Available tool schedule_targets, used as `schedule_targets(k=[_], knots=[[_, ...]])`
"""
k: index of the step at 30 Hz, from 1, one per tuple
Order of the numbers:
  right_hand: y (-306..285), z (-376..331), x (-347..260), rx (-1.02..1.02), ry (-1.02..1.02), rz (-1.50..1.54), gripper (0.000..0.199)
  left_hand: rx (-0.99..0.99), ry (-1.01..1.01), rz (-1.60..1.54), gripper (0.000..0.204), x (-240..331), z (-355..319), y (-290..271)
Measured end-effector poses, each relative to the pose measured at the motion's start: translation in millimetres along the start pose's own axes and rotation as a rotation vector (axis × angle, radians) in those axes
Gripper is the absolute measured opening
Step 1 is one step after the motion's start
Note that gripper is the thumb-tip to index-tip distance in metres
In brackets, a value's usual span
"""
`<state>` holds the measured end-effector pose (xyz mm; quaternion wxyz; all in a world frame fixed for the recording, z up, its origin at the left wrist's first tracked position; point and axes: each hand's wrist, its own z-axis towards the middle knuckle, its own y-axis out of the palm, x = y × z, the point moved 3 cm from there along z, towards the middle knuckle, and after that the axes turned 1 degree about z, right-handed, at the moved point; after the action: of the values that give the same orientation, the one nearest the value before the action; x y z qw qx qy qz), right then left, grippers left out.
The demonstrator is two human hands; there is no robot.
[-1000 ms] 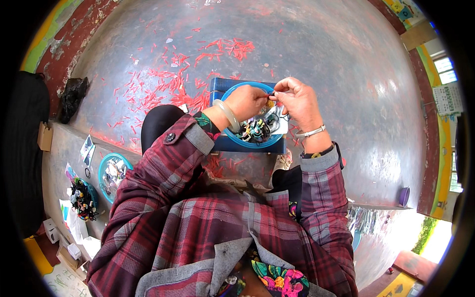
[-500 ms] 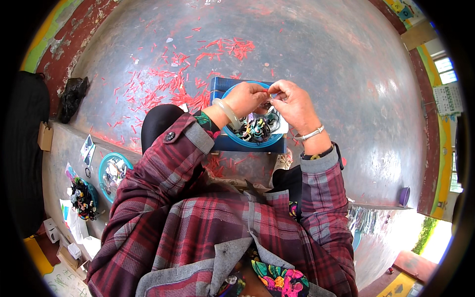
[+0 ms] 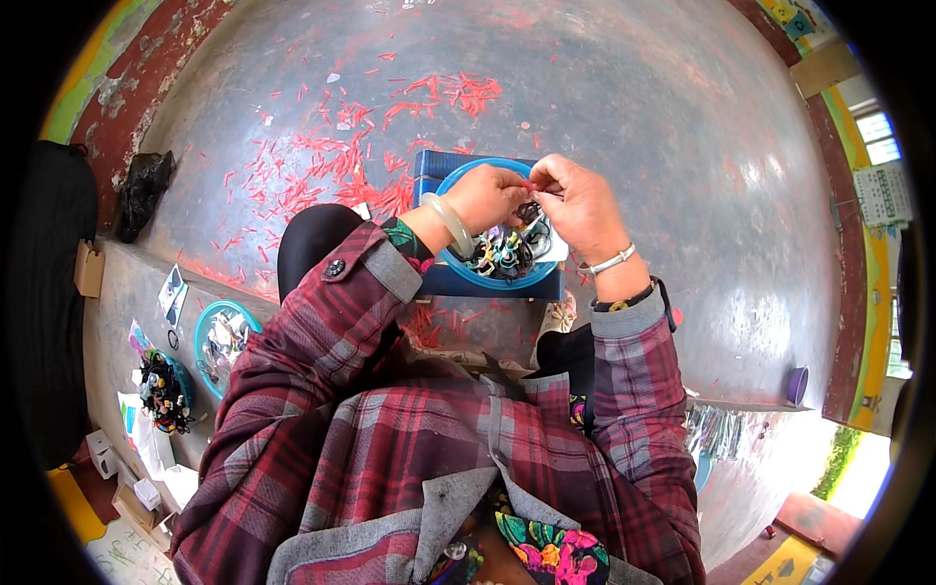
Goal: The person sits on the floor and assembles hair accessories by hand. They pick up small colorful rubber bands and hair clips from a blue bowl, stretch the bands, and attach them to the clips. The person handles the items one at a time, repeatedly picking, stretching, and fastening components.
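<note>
Pinching small red strip [image 3: 529, 184] between left hand [image 3: 492, 195] and right hand [image 3: 577, 203], both grips closed on it; long axis unclear.

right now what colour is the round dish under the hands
Blue: the round dish has a bright blue rim, seen best in the head view, the only one here.

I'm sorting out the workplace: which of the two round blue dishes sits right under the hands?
The blue dish on the dark blue box, beneath both hands; the other teal dish lies apart at the person's left.
</note>
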<state>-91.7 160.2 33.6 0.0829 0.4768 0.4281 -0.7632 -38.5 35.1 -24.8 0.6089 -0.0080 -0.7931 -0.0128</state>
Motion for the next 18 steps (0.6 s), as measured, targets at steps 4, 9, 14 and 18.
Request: schedule_targets(k=[4,9,14,18], knots=[[5.2,-1.0,5.5,-0.048,-0.004,-0.019,0.018,0.025,-0.054,-0.174,0.026,5.9,-3.9,3.7],[-2.9,2.7,-1.3,-0.010,-0.038,0.088,0.019,0.042,-0.113,-0.402,0.027,-0.7,-2.1,-0.2],[-22.6,6.6,13.1,0.073,0.010,0.264,0.023,0.028,-0.094,-0.456,0.026,2.6,-1.9,-1.4],[-30.4,8.5,21.3,0.133,0.151,0.457,0.031,0.011,-0.071,-0.567,0.024,7.4,-2.7,-7.3]])
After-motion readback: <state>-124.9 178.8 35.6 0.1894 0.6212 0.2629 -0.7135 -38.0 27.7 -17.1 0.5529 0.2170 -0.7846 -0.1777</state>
